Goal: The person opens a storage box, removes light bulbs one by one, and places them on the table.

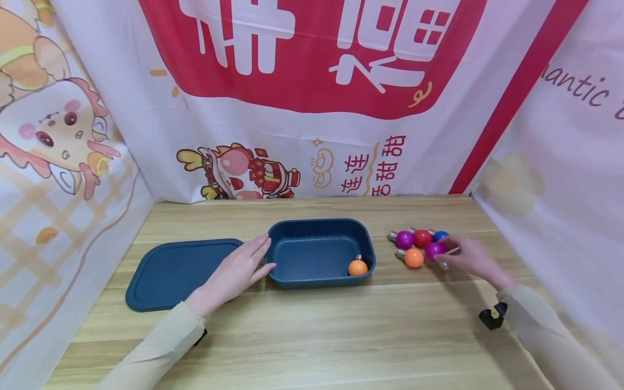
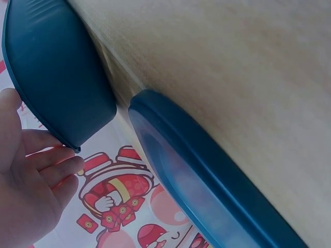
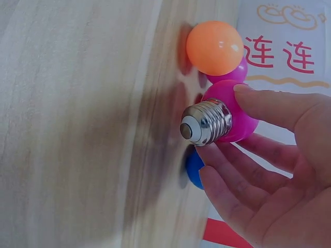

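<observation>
My right hand (image 1: 470,255) pinches a magenta light bulb (image 3: 240,121) between thumb and fingers; its metal screw base points toward the right wrist camera. Around it lie an orange bulb (image 1: 414,258), a purple bulb (image 1: 404,239), a red bulb (image 1: 422,238) and a blue bulb (image 1: 441,235). My left hand (image 1: 239,273) rests its extended fingers at the left rim of a dark blue box (image 1: 307,254). Inside the box, in the near right corner, sits another orange bulb (image 1: 358,267). In the left wrist view, the fingertips reach the box's rim.
A dark blue lid (image 1: 182,273) lies on the wooden table (image 1: 312,336) left of the box, partly behind my left hand. Printed cloth (image 1: 312,124) hangs behind the table and along both sides.
</observation>
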`<state>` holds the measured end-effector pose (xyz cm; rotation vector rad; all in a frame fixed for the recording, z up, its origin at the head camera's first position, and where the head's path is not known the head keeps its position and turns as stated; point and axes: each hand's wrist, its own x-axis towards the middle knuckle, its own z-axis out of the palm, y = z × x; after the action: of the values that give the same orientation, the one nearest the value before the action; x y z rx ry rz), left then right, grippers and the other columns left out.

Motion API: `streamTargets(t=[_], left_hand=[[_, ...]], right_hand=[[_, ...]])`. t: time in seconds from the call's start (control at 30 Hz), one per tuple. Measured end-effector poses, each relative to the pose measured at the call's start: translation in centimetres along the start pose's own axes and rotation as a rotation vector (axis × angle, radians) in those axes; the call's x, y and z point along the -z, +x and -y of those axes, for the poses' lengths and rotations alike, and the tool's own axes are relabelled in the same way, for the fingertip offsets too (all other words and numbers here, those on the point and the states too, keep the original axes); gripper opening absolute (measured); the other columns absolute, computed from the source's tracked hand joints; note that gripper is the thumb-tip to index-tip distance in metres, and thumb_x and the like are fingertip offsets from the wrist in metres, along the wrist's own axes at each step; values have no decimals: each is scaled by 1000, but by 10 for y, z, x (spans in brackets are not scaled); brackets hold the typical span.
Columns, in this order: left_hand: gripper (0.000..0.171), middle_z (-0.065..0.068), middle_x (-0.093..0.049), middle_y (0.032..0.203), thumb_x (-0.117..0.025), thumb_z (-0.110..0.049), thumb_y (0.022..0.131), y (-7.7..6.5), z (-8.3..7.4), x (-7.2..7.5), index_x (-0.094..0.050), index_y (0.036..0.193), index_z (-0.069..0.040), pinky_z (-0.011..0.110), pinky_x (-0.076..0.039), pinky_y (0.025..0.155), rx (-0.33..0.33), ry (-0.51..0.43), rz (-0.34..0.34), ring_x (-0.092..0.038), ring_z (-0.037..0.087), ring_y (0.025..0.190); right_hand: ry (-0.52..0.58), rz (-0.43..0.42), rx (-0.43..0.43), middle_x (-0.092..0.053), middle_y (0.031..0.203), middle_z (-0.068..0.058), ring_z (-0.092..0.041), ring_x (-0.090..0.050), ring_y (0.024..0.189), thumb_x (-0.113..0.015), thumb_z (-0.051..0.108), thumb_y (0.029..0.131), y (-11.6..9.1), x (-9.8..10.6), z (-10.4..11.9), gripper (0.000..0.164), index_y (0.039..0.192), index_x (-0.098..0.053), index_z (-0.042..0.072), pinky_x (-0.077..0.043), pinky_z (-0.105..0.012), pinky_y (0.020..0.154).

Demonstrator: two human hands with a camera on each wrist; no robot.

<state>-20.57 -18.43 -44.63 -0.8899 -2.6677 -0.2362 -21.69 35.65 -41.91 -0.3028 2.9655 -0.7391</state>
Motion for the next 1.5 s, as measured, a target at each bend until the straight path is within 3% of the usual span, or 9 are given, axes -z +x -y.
streamTargets(t=[0.63,1.5], left_hand=[[64,20,-53,147,-64,-40,95,1,1,-2,-52,141,2,50,-48,109,-4,-7,-13,-54,34,134],[63,20,-51,148,-61,-41,97,0,1,0,-51,142,2,50,-47,110,7,-21,4,-53,33,135]], right_hand=[[-37,70,-55,-67,113,-29,-39,-69,96,-72,30,90,7,-5,1,53,123,-60,-9,-60,-48,81],[-32,62,-40,-68,111,-29,-37,-70,94,-73,28,90,8,-8,0,48,119,-62,-8,-60,-47,80]])
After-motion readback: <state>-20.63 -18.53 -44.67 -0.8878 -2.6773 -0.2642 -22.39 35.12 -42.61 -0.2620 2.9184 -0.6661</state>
